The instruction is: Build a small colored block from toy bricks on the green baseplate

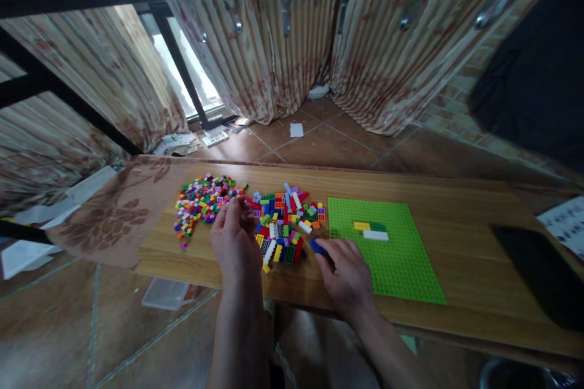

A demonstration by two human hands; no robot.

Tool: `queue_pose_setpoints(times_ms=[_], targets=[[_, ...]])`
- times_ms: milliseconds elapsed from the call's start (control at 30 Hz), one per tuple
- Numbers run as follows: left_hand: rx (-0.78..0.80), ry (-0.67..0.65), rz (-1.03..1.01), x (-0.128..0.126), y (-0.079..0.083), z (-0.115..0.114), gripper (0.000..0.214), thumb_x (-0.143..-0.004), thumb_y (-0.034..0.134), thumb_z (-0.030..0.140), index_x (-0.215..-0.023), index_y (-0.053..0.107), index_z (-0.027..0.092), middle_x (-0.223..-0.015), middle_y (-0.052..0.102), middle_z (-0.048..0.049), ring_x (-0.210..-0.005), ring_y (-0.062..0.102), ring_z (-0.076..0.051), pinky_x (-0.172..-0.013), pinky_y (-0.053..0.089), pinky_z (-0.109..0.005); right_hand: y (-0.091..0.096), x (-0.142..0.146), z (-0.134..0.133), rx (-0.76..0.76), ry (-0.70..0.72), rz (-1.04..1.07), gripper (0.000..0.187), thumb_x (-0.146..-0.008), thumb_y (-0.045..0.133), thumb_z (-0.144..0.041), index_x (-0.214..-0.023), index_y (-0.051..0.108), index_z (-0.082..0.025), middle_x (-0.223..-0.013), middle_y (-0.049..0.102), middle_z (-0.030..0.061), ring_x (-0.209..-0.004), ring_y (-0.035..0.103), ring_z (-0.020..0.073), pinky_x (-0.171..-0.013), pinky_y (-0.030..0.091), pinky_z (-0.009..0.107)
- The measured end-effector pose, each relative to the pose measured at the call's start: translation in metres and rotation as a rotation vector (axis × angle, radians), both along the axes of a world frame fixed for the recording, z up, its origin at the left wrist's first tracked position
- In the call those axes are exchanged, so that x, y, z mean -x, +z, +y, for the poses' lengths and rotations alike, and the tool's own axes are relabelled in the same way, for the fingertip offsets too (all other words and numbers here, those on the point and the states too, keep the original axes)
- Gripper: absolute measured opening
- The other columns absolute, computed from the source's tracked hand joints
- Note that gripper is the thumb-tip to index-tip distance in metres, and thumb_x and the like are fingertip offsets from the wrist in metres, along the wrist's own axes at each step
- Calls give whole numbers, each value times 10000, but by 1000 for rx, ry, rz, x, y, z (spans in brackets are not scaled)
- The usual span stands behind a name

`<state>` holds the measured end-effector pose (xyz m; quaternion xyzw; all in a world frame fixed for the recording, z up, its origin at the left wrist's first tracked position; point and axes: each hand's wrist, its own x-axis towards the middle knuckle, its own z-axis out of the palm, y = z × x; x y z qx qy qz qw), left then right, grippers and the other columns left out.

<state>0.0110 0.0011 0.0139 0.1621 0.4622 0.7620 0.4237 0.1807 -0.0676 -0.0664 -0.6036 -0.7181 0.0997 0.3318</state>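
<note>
- The right hand [347, 267] pinches a blue brick [316, 247] between thumb and fingers, over the bare wood between the loose bricks and the plate. Only part of the brick shows; a grip this near the fingertips could let it twist or pop out under a hard squeeze.
- The left hand [235, 234] has its fingers curled in, thumb close to them, above the gap between the two piles. Something reddish shows at the tips, but I cannot tell whether it is held or lies behind — if it is a small piece, a loosened pinch could drop it among its likes.
- Just beyond the fingers, the larger bricks [285, 225] lie heaped and mixed; a sleeve or knuckle dragged through could scatter them. A few sit near the table's front edge, where a nudge might send one to the floor.
- The small pieces [203, 200] lie left of them, almost touching, so a sweeping left wrist could blend the piles.
- On the right, the green baseplate [401, 267] bears a yellow brick [361, 226], a dark green one and a white brick [375, 235]. Nothing visible clamps the plate — a sideways push could slide it, and pressing off the studs would leave a brick crooked.
</note>
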Motion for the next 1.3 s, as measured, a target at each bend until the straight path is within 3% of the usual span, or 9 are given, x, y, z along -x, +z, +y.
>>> queue_pose_setpoints(times_ms=[600, 1067, 1300], targets=[[9, 74, -76, 10, -1, 1, 281, -631, 750, 362, -742, 651, 124, -670, 564, 28, -511, 441, -18, -462, 310, -141, -4, 3, 0, -43, -52, 8, 235, -912, 493, -299, -1069, 640, -205, -990, 680, 59, -931, 561, 230, -838, 435, 378], [55, 68, -77, 15, 2, 0, 284, -642, 742, 374, -767, 662, 131, -665, 561, 35, -520, 453, -23, -490, 341, -154, -7, 10, 4, -41, -98, -13, 231, -900, 511, -320, -1046, 648, -205, -965, 686, 61, -915, 570, 234, -825, 434, 385], [11, 126, -64, 25, 1, 1, 250, -630, 732, 333, -736, 622, 136, -646, 547, 48, -496, 427, -17, -469, 302, -153, -7, 14, 3, -27, -80, 6, 251, -897, 528, -380, -1026, 658, -209, -916, 696, 50, -867, 591, 222, -801, 438, 378]])
